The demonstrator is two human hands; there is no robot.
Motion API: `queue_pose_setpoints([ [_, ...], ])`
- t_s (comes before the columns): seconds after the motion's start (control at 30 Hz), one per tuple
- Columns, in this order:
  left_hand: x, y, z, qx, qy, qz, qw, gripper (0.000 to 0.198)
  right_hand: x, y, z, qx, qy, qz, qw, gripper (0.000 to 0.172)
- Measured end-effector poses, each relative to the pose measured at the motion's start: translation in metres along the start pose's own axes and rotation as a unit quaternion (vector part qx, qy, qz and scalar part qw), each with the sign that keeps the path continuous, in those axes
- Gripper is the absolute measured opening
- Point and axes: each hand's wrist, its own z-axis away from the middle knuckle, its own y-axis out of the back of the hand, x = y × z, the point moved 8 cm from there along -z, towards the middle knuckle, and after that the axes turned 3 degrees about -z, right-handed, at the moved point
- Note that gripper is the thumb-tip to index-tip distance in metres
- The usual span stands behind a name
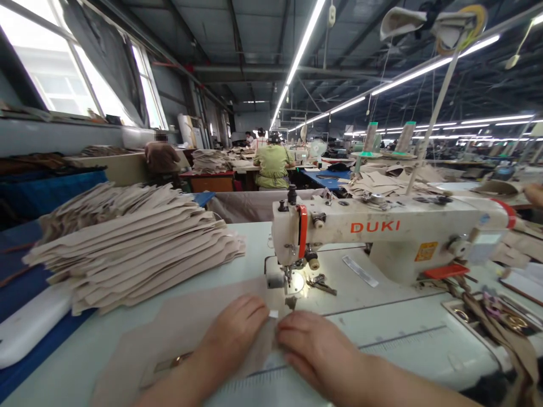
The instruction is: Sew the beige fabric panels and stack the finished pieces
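Observation:
A flat beige fabric piece [169,322] lies on the sewing table in front of the sewing machine [331,232]. My left hand [235,333] is closed on its right part, fingers together near the edge. Opposite it, my right hand [314,350] has curled fingers pinching the fabric's right edge; the fingertips are partly hidden. Between both hands shows a small white tag [274,314]. The needle and presser foot [291,277] stand just beyond my fingers, lit by a small lamp. A metal fitting [180,359] is visible on the fabric beside my left forearm.
Stacked beige fabric pieces [156,249] lie at left, near a white rounded object [34,325]. Thread snips [322,284] rest by the needle plate. A tray [462,314] with straps and rings sits at right. Another person's hand [534,193] shows at the right edge; a co-worker [272,164] sits ahead.

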Motion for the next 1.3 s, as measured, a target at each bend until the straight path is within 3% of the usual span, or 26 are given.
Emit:
queue_pose_setpoints([
  [0.07, -0.002, -0.014, 0.002, -0.038, 0.013, 0.018, 0.999, 0.031, -0.008, -0.014, 0.009, -0.044, 0.024, 0.022, 0.999, 0.036],
  [0.17, -0.006, -0.022, 0.001, -0.059, 0.023, 0.029, 0.998, 0.029, -0.006, -0.021, 0.012, -0.068, 0.001, 0.038, 0.997, 0.044],
  [0.4, -0.017, -0.031, -0.003, -0.091, 0.021, 0.053, 0.994, 0.024, 0.002, -0.014, -0.001, -0.055, -0.018, 0.046, 0.997, 0.031],
  [0.63, -0.015, -0.038, -0.009, -0.116, -0.001, 0.028, 0.993, 0.019, 0.006, -0.015, -0.002, -0.041, -0.007, 0.034, 0.999, 0.030],
  [1.1, -0.010, -0.042, -0.004, -0.069, -0.031, 0.007, 0.997, 0.027, 0.014, -0.025, 0.002, -0.025, 0.003, 0.024, 0.999, 0.037],
  [1.3, -0.012, -0.044, -0.003, -0.089, -0.011, 0.006, 0.996, 0.030, 0.014, -0.024, 0.001, -0.039, 0.006, 0.022, 0.999, 0.038],
])
